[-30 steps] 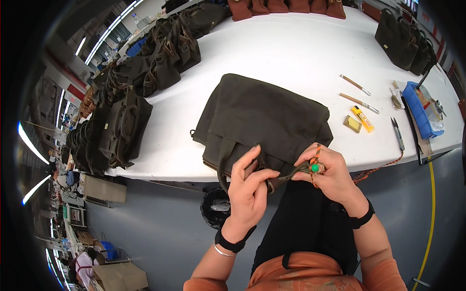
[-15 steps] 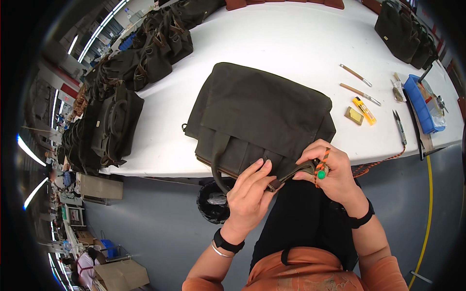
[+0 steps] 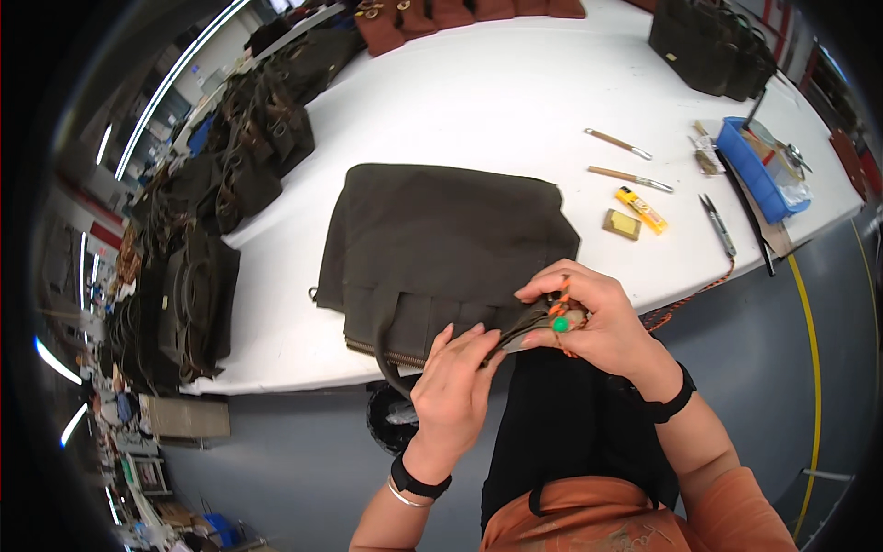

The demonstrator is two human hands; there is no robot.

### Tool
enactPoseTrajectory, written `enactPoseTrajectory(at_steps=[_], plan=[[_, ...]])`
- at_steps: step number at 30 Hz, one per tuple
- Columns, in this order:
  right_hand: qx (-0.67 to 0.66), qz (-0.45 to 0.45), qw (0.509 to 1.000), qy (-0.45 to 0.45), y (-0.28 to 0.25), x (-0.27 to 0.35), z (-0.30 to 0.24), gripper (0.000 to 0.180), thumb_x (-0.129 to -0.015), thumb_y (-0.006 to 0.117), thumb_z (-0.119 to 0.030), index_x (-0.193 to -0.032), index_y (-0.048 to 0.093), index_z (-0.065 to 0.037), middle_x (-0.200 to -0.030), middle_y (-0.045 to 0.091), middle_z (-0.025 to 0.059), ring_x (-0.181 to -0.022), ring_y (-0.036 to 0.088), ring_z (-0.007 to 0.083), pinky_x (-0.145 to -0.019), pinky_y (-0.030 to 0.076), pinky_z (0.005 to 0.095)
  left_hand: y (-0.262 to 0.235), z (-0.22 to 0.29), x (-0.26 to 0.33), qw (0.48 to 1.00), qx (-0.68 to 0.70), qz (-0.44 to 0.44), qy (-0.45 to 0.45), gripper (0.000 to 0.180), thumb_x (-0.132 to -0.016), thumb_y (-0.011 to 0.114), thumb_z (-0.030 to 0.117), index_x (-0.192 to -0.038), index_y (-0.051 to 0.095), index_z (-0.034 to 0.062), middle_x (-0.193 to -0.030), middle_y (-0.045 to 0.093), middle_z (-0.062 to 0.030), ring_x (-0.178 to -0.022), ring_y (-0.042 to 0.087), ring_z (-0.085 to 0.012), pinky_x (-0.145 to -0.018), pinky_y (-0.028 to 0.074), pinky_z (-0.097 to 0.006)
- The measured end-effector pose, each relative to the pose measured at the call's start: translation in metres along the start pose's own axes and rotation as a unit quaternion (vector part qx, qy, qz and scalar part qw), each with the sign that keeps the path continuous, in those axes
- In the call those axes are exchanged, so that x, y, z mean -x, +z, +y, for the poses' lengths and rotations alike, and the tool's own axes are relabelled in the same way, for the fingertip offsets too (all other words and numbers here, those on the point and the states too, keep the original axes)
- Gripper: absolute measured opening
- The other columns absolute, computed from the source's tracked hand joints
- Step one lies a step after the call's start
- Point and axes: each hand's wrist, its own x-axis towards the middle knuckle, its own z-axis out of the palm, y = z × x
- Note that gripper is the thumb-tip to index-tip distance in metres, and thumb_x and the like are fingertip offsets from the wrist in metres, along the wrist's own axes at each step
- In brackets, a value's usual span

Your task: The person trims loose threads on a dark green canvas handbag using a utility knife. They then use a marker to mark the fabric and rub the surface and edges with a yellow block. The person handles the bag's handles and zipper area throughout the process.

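The right hand [image 3: 596, 317] pinches a dark strap [image 3: 526, 324] between thumb and fingers, with an orange-and-black cord [image 3: 562, 300] and a green knob [image 3: 560, 325] in the same grip. The left hand [image 3: 451, 391] lays its fingers over the strap's other end; whether its thumb closes underneath, I cannot tell. Holding both ends probably keeps the strap steady.

The bag [image 3: 451, 235] lies flat at the tabletop's [image 3: 460, 101] near edge, likely so its strap side comes within easy reach. It is dark olive, plain and softly creased, with a brassy zip [image 3: 363, 347] along the near side and a handle [image 3: 381, 345] drooping over the edge.

To the right, probably for convenience, lie a yellow block [image 3: 622, 224], a yellow tube [image 3: 641, 210] and snips [image 3: 717, 226]; beyond them stands a blue tray [image 3: 750, 175].
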Motion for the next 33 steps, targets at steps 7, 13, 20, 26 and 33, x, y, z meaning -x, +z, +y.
enactPoseTrajectory(at_steps=[7,13,20,26,33], plan=[[0.013,0.028,0.999,0.028,-0.013,-0.008,0.002,0.040,-0.080,0.071,0.011,-0.118,0.066,-0.001,-0.109,0.064,0.0103,-0.092,0.065,0.0151,-0.077,0.055,0.0268,0.018,-0.001,-0.016,1.000,0.023,-0.018,0.008,0.023,-0.084,0.073,-0.004,-0.104,0.065,0.0012,-0.101,0.071,-0.0138,-0.106,0.070,-0.0302,-0.098,0.054,-0.048],[0.000,0.034,0.999,0.005,-0.014,-0.004,0.009,0.039,-0.082,0.073,0.003,-0.120,0.064,-0.001,-0.107,0.067,0.0113,-0.087,0.070,0.0181,-0.063,0.054,0.0275,0.016,-0.001,-0.014,0.997,0.007,-0.052,0.061,0.028,-0.080,0.078,-0.004,-0.103,0.063,0.0009,-0.106,0.069,-0.0175,-0.110,0.068,-0.0329,-0.097,0.055,-0.047],[0.083,0.047,0.993,-0.076,-0.014,0.001,0.018,0.043,-0.076,0.074,0.005,-0.117,0.066,-0.002,-0.109,0.069,0.0127,-0.086,0.069,0.0245,-0.068,0.056,0.0299,0.014,-0.001,-0.013,0.993,-0.027,-0.080,0.078,0.034,-0.076,0.082,-0.002,-0.102,0.060,-0.0012,-0.110,0.068,-0.0197,-0.111,0.067,-0.0366,-0.094,0.057,-0.045],[0.065,0.048,0.995,-0.051,-0.016,0.005,0.019,0.046,-0.074,0.073,0.010,-0.117,0.068,-0.004,-0.111,0.068,0.0130,-0.083,0.068,0.0185,-0.069,0.055,0.0272,0.021,-0.001,-0.008,0.996,-0.013,-0.071,0.049,0.028,-0.080,0.079,0.001,-0.100,0.060,-0.0001,-0.110,0.069,-0.0175,-0.115,0.066,-0.0342,-0.095,0.052,-0.056],[-0.075,0.052,0.995,0.039,-0.030,0.011,-0.001,0.033,-0.081,0.073,0.006,-0.113,0.065,0.001,-0.112,0.068,0.0109,-0.094,0.071,0.0192,-0.072,0.057,0.0278,0.027,-0.003,0.002,0.998,-0.004,-0.038,0.053,0.028,-0.083,0.075,-0.004,-0.101,0.055,-0.0002,-0.110,0.071,-0.0213,-0.116,0.065,-0.0359,-0.100,0.048,-0.058]])
